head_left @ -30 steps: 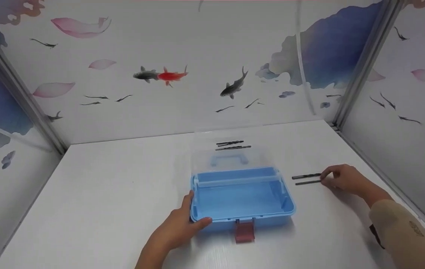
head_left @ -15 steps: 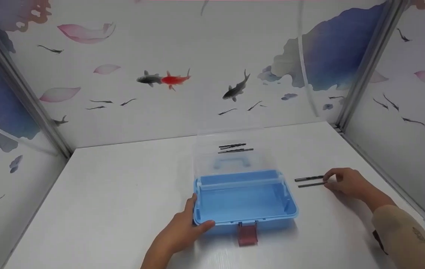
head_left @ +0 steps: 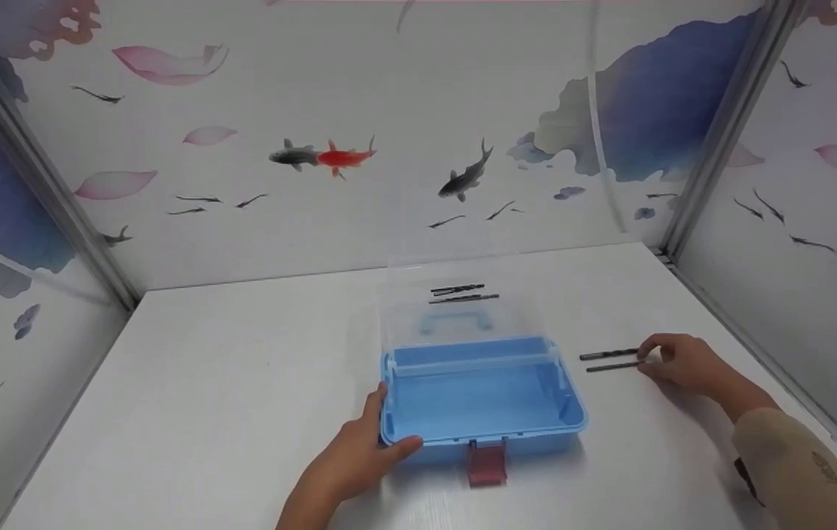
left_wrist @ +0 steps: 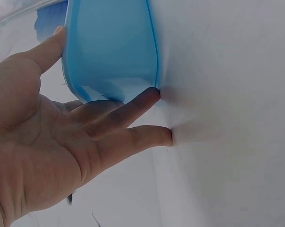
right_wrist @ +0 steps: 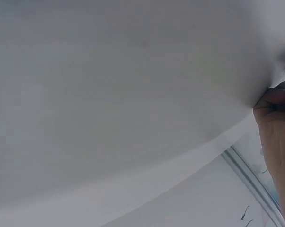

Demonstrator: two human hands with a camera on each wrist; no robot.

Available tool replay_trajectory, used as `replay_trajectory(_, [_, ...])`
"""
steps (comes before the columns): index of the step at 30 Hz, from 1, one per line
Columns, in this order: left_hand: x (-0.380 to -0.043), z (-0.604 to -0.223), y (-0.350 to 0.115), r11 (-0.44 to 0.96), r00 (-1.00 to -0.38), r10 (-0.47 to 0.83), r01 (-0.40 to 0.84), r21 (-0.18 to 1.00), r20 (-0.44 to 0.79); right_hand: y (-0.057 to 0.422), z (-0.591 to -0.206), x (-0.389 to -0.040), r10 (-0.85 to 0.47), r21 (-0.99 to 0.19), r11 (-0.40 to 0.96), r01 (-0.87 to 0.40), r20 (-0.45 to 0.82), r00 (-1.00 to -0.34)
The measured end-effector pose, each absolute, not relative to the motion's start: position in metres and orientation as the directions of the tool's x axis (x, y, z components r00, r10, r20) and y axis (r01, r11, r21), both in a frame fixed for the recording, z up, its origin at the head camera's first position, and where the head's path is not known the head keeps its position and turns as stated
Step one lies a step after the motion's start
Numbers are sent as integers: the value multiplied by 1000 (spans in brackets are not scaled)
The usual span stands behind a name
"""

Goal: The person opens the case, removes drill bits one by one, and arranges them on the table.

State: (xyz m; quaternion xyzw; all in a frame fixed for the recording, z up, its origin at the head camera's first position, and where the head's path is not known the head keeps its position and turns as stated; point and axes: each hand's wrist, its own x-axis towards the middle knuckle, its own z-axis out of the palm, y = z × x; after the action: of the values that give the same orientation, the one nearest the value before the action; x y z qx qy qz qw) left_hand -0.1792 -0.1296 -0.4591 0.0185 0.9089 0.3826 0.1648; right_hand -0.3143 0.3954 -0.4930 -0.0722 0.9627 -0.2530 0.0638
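Head view, change: almost none against half a second ago; against a second ago the whole scene sits slightly lower and further right, wall fish included, so the camera shifted. Hands, box and bits keep the same places relative to each other.
Right hand [head_left: 687, 362]: reaches in from the near right, wrist bent; thumb and forefinger curled together, pinching at the right ends of two drill bits [head_left: 608, 354]. Exact contact hidden.
Two drill bits: lying nearly parallel on the white table [head_left: 241, 383], right of the box, one thicker and on the far side.
Left hand [head_left: 344, 449]: spread around the near left corner of the blue toolbox [head_left: 536, 444], thumb on near rim, forefinger along left side. Left wrist view shows fingers fairly straight, little fingertip at table.
Toolbox: upright; clear lid [head_left: 521, 313] swung back to the far side, red-brown latch [head_left: 488, 464] hanging on near wall.
Far drill bits [head_left: 464, 298]: beyond blue handle [head_left: 456, 319]; on or behind lid, cannot tell.
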Motion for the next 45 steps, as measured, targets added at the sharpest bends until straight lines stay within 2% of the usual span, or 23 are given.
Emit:
replay_trajectory(4, [-178,-459,-129,709,-946,156,-93,699,-285,396,-490,-316,-185,-509,853,-114,-91,-979])
replay_trajectory(10, [-177,-459,-129,696,-945,181,-73,714,-272,396,-474,-321,-212,-544,837,-60,-220,-952])
replay_trajectory(13, [-177,-459,-128,697,-947,186,-62,715,-263,395,-459,-327,-232,-528,846,-74,-240,-943])
replay_trajectory(20, [-177,-455,-125,715,-940,147,-114,690,-308,376,-406,-348,-256,-516,844,-145,-149,-955])
replay_trajectory(27, [-178,-454,-127,720,-935,132,-138,680,-329,327,-342,-364,-275,-510,832,-218,-38,-961])
replay_trajectory(31, [-179,-453,-128,723,-940,143,-114,682,-309,293,-320,-370,-289,-520,819,-242,-10,-957])
replay_trajectory(36, [-181,-455,-129,717,-941,153,-106,689,-303,248,-318,-376,-362,-490,815,-309,-14,-932])
replay_trajectory(45, [-180,-457,-130,723,-947,160,-80,687,-279,197,-342,-387,-465,-405,818,-409,-45,-884])
